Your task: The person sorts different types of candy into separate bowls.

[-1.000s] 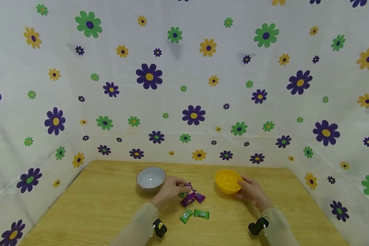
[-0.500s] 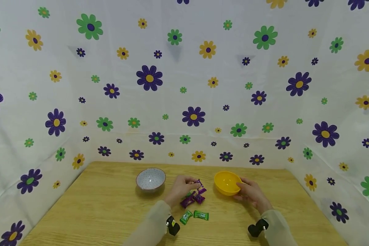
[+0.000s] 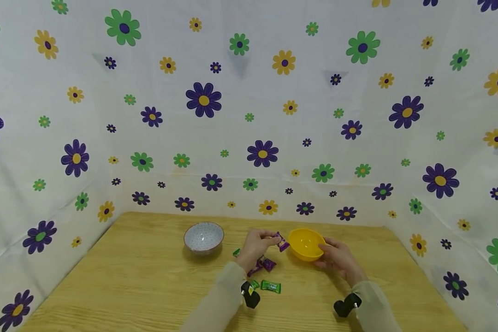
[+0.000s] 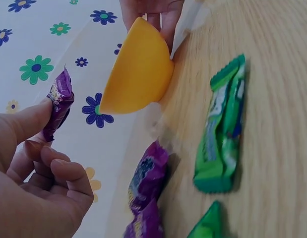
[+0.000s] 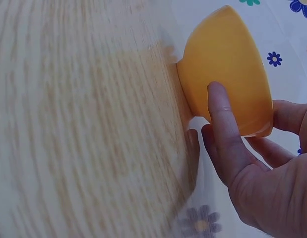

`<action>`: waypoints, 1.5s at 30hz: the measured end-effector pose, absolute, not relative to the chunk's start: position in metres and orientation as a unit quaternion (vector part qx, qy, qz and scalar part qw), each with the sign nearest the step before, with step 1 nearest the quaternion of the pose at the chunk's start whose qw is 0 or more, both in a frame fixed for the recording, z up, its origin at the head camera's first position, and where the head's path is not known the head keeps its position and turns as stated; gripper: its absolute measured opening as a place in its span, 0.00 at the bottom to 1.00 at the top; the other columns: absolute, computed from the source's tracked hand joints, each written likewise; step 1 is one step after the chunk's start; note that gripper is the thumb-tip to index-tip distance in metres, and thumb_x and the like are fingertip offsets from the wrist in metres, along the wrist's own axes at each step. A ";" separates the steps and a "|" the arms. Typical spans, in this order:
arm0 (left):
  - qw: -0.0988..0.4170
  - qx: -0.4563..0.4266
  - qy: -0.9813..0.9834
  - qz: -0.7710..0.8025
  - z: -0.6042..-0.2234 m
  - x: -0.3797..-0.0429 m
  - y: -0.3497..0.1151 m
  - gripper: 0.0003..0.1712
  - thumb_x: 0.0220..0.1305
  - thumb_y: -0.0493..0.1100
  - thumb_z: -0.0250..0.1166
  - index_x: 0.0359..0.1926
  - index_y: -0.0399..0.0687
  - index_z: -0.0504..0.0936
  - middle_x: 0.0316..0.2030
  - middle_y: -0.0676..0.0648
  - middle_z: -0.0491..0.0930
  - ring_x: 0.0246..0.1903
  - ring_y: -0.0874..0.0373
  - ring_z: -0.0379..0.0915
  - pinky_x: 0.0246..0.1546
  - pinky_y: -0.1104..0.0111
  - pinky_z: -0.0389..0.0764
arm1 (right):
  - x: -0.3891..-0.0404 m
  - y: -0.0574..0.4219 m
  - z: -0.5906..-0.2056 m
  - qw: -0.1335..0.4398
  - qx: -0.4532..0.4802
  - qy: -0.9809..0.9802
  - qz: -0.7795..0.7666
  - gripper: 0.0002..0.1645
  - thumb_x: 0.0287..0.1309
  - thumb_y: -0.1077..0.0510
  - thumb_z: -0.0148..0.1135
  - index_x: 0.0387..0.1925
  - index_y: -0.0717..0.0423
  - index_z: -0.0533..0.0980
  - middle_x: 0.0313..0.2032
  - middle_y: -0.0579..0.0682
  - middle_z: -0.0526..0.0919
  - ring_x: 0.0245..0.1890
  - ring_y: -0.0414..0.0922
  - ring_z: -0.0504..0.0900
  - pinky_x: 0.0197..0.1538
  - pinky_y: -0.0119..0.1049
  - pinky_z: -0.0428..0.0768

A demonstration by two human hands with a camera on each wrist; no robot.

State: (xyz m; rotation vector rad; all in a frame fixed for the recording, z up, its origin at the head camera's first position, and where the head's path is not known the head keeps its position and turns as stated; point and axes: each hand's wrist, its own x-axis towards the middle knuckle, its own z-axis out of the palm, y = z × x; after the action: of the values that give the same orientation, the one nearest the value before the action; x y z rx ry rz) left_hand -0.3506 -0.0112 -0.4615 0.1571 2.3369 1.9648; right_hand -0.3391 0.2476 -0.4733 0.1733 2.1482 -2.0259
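A purple-wrapped candy [image 3: 281, 242] is pinched between the thumb and fingers of my left hand [image 3: 255, 246], just left of the yellow bowl [image 3: 305, 244]. That bowl shows nothing inside. My right hand [image 3: 342, 262] grips its right side, thumb at the rim and fingers against the outer wall, as the right wrist view shows. Below my left hand lie more purple candies [image 3: 268, 263], partly covered by it. A green candy [image 3: 271, 286] rests nearer the front, with another green candy [image 4: 209, 225] partly cut off in the left wrist view.
A speckled grey-white bowl [image 3: 203, 239] with a reddish rim stands to the left on the wooden table [image 3: 141, 276]. Another bit of green wrapper [image 3: 236, 252] peeks out beside my left hand. A flower-patterned white cloth [image 3: 232, 133] encloses the back and sides.
My left hand has lifted the purple candy from the pile and carried it right, up to the yellow bowl's left side. My right hand stays on the bowl.
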 end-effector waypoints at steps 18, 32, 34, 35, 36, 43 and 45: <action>0.012 -0.006 0.709 0.706 -0.465 -0.348 0.043 0.11 0.59 0.43 0.72 0.39 0.42 0.87 0.40 0.47 0.83 0.42 0.55 0.76 0.54 0.56 0.76 | -0.334 0.251 -0.475 0.082 0.061 0.717 -0.689 0.34 0.72 0.59 0.50 0.73 0.67 0.54 0.64 0.75 0.66 0.42 0.46 0.84 0.45 0.45 0.85; -0.035 -0.013 0.747 0.663 -0.471 -0.340 0.056 0.07 0.58 0.45 0.72 0.32 0.46 0.87 0.31 0.51 0.76 0.28 0.60 0.66 0.25 0.73 0.68 | -0.339 0.249 -0.474 0.108 0.030 0.725 -0.679 0.34 0.73 0.61 0.46 0.75 0.57 0.52 0.69 0.73 0.59 0.50 0.51 0.81 0.48 0.46 0.84; -0.036 -0.013 0.749 0.661 -0.473 -0.340 0.055 0.07 0.58 0.45 0.72 0.32 0.46 0.87 0.30 0.51 0.75 0.28 0.61 0.66 0.25 0.74 0.67 | -0.340 0.250 -0.474 0.115 0.026 0.716 -0.688 0.34 0.72 0.62 0.46 0.76 0.56 0.52 0.70 0.72 0.57 0.52 0.52 0.80 0.48 0.48 0.84; -0.037 -0.013 0.750 0.661 -0.474 -0.340 0.055 0.07 0.58 0.45 0.72 0.32 0.46 0.86 0.30 0.51 0.75 0.28 0.60 0.65 0.25 0.73 0.67 | -0.341 0.251 -0.474 0.121 0.020 0.712 -0.691 0.34 0.73 0.62 0.45 0.76 0.56 0.51 0.70 0.72 0.56 0.53 0.52 0.79 0.49 0.48 0.83; -0.038 -0.011 0.751 0.659 -0.475 -0.340 0.054 0.07 0.58 0.44 0.72 0.32 0.46 0.86 0.29 0.51 0.74 0.28 0.60 0.65 0.24 0.73 0.66 | -0.341 0.252 -0.474 0.128 0.016 0.708 -0.695 0.34 0.73 0.62 0.44 0.76 0.56 0.50 0.71 0.71 0.55 0.54 0.53 0.79 0.50 0.49 0.83; -0.030 -0.006 0.753 0.657 -0.473 -0.339 0.052 0.07 0.59 0.43 0.72 0.33 0.45 0.86 0.30 0.51 0.73 0.30 0.59 0.64 0.25 0.73 0.66 | -0.342 0.252 -0.474 0.150 -0.003 0.694 -0.704 0.35 0.73 0.63 0.42 0.77 0.54 0.48 0.72 0.70 0.53 0.59 0.57 0.77 0.53 0.50 0.81; -0.027 -0.003 0.754 0.656 -0.471 -0.339 0.050 0.07 0.59 0.43 0.72 0.35 0.44 0.86 0.29 0.51 0.72 0.29 0.59 0.63 0.25 0.73 0.66 | -0.343 0.251 -0.474 0.148 -0.001 0.691 -0.707 0.35 0.73 0.63 0.43 0.77 0.54 0.49 0.72 0.70 0.53 0.60 0.58 0.76 0.52 0.51 0.81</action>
State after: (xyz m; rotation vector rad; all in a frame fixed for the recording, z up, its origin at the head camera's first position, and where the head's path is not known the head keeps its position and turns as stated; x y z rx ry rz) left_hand -0.3388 0.0504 -0.4712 -0.0104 2.4111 2.0972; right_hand -0.3426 0.2514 -0.4740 -0.0041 1.9870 -2.0341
